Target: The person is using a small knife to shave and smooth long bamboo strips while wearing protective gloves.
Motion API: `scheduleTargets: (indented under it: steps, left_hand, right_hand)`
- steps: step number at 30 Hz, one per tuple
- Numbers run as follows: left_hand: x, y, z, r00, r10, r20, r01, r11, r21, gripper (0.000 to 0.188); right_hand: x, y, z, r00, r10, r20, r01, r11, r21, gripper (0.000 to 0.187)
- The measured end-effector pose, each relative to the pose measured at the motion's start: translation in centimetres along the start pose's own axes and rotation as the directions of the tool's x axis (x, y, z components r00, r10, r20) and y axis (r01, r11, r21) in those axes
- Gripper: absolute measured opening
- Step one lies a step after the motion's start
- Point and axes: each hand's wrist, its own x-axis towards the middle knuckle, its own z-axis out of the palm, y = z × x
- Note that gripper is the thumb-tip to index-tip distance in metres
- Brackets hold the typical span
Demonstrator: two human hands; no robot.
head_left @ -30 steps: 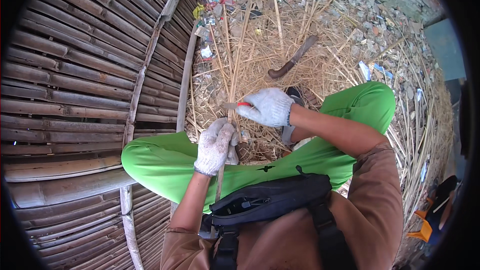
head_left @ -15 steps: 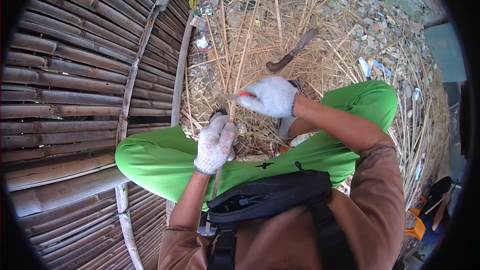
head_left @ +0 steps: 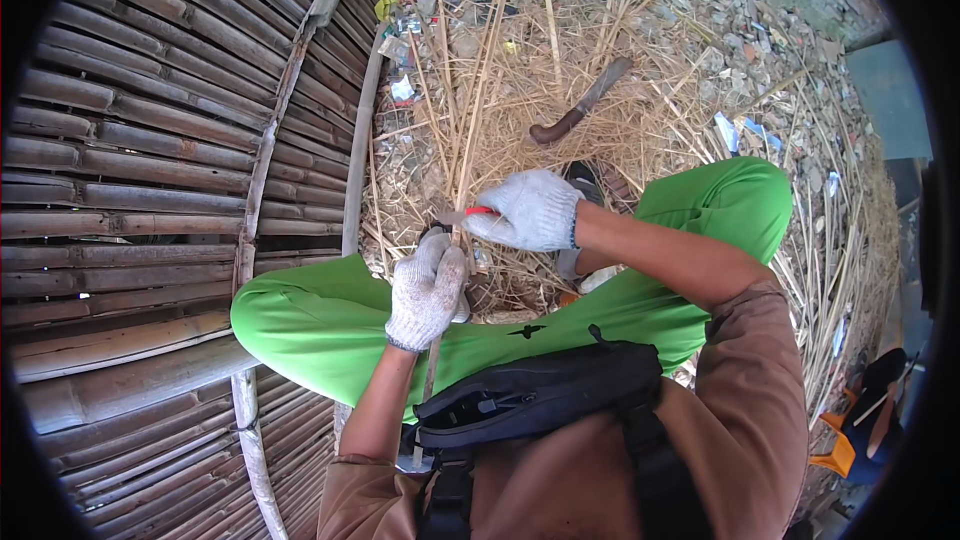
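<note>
My left hand (head_left: pixel 427 290) wears a soiled white knit glove and is closed around a long, thin bamboo strip (head_left: pixel 474 130). The strip runs from my lap away over the ground. In my gloved right hand (head_left: pixel 528 210) is a red-handled knife (head_left: pixel 480 210), only partly visible between the fingers. Its short blade lies across the strip just beyond my left fingers. Farther off, a curved-handled machete (head_left: pixel 585 102) rests on the straw-like shavings.
A wall of bamboo slats (head_left: pixel 150 160) rises on my left. Bamboo shavings (head_left: pixel 640 130), rubble and litter cover the ground ahead. Many thin strips (head_left: pixel 830 260) lie to the right. A black pouch (head_left: pixel 540 390) sits at my lap, and an orange-and-black object (head_left: pixel 840 445) at lower right.
My right hand has drawn the knife back along the strip toward my left hand, a little down and left. The left hand has barely moved.
</note>
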Motion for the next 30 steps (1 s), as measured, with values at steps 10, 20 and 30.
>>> scheduleTargets:
  steps: [10,20,30]
  left_hand:
    - [-1.1,2.5,-1.6,0.99,-0.126,0.063,0.125,0.992,0.02,0.023]
    - [0.3,0.2,-1.2,0.991,-0.136,-0.009,0.135,0.99,-0.042,0.023]
    - [0.3,0.0,0.0,1.0,0.0,0.02,-0.001,0.997,0.077,0.016]
  right_hand:
    - [0.9,7.8,-2.1,0.93,0.329,-0.166,-0.331,0.943,0.013,0.071]
    - [0.4,3.2,0.4,0.962,0.2,-0.184,-0.147,0.952,0.269,0.068]
    - [0.1,-0.2,1.0,1.0,0.005,0.014,-0.006,0.998,0.059,0.065]
